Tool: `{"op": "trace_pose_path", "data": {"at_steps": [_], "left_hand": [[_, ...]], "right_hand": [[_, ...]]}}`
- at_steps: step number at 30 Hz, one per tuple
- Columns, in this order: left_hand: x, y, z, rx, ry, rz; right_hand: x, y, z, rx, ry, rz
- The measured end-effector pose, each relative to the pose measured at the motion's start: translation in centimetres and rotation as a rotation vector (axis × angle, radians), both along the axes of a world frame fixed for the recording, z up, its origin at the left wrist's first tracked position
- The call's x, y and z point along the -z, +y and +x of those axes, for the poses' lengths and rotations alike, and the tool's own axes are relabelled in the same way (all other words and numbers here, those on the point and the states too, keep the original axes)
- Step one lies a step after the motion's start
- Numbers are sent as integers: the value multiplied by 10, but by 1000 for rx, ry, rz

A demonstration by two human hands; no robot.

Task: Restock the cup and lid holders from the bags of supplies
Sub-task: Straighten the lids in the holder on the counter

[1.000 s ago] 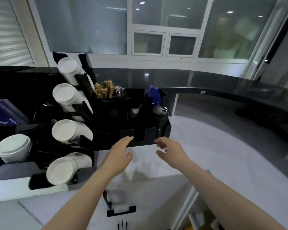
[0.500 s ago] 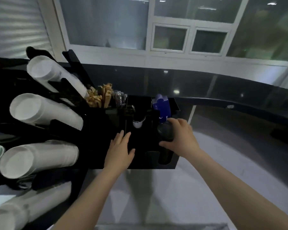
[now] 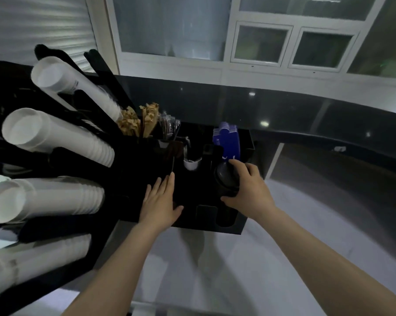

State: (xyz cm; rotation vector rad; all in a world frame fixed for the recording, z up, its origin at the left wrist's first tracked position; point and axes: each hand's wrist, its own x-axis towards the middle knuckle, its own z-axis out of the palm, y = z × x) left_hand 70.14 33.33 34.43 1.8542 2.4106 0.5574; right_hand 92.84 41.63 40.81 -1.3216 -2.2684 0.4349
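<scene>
A black organizer box (image 3: 243,226) with several slots stands on the white counter. A stack of black lids (image 3: 224,177) sits in its right front slot, and my right hand (image 3: 247,188) is closed around the top of that stack. Flat on the box's dark top, left of the lids, rests my left hand (image 3: 161,201) with fingers spread and nothing in it. On the left a black rack holds several slanted stacks of white cups (image 3: 55,137). A single white lid (image 3: 191,164) lies in a middle slot.
Blue sleeves (image 3: 226,142) stand in the box's back right slot. Brown packets (image 3: 139,120) and wrapped stirrers (image 3: 169,126) fill the back compartments. A dark raised bar top (image 3: 306,110) runs behind, windows above it. White counter (image 3: 215,270) lies in front of the box.
The view has moved closer to the organizer. My right hand went from open in front of the box onto the black lid stack; my left hand moved up onto the box's top.
</scene>
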Motion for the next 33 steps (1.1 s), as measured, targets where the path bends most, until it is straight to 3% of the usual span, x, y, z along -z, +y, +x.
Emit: {"op": "trace_pose_path", "data": {"at_steps": [8,12,17,25,33], "left_hand": [[0,-7,-5,80,-108,26],[-7,-21,-14,83,-202,82],[-17,-37,-34,47,-83,164],[-9,-42,-48,2,-72,6],[-5,-39,-51,19,-44,-40]], "right_hand": [[-21,-22,-2,-41,263,137],[-31,-35,-27,-84,338,113],[-15,-46,-72,-101,92,63],[15,-47,-103,-56,-364,171],[28,-39,-107,-3,-467,271]]}}
